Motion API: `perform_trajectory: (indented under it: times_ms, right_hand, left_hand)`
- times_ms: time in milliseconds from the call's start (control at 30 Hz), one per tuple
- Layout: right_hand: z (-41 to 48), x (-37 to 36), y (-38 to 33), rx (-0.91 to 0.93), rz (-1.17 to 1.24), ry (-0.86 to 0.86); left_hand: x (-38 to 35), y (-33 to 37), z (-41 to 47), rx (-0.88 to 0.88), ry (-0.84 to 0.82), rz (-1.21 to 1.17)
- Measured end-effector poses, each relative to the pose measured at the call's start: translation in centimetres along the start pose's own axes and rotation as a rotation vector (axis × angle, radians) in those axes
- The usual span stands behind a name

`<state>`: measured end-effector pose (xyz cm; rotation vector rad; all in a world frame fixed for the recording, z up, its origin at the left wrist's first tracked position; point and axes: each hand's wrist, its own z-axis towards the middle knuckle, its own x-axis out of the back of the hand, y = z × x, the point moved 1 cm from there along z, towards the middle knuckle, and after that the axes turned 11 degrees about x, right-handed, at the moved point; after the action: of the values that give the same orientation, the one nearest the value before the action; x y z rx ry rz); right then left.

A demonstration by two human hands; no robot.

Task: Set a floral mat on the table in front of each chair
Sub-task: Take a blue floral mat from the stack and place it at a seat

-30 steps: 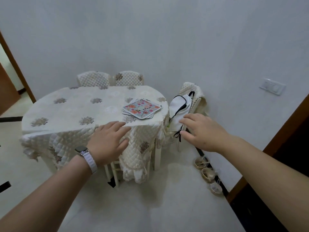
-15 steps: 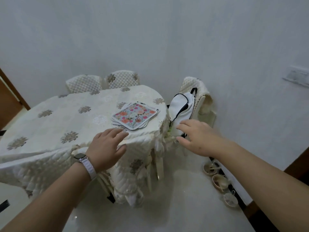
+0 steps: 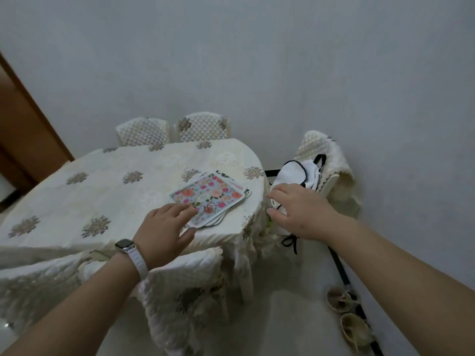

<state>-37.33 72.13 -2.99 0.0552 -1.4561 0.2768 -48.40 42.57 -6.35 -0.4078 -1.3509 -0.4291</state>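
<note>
A stack of floral mats (image 3: 210, 197) lies near the right end of the table (image 3: 110, 191), which wears a cream quilted cloth. My left hand (image 3: 164, 231), with a white watch on its wrist, reaches over the near edge, and its straight fingertips touch the stack's near corner. To the right of the table my right hand (image 3: 299, 210) hovers with relaxed fingers and holds nothing. Two covered chairs (image 3: 172, 129) stand behind the table, another chair (image 3: 326, 160) is at its right end, and a fourth chair (image 3: 185, 286) is tucked in just below my left hand.
A white bag with black trim (image 3: 298, 173) hangs on the right-hand chair, partly behind my right hand. Small bowls (image 3: 347, 314) and a dark rod sit on the floor by the right wall. A brown door frame (image 3: 33, 116) is at the left.
I have come closer to the table. My left hand went forward from the table's edge to the mat stack, and my right hand came up beside the table's right end.
</note>
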Motion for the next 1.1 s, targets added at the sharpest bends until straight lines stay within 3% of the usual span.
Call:
perform_trajectory:
  times_ms: [600, 867, 1100]
  right_hand:
    - [22.8, -9.8, 11.9, 0.088, 0.023, -0.224]
    - [33.0, -11.2, 13.8, 0.123, 0.088, -0.185]
    - [37.3, -17.1, 14.2, 0.059, 0.218, -0.374]
  left_hand:
    - [-15.0, -8.6, 17.9, 0.204, -0.202, -0.132]
    - [-18.3, -13.7, 22.5, 0.288, -0.263, -0.129]
    - [-22.2, -15.5, 22.9, 0.382, -0.382, -0.151]
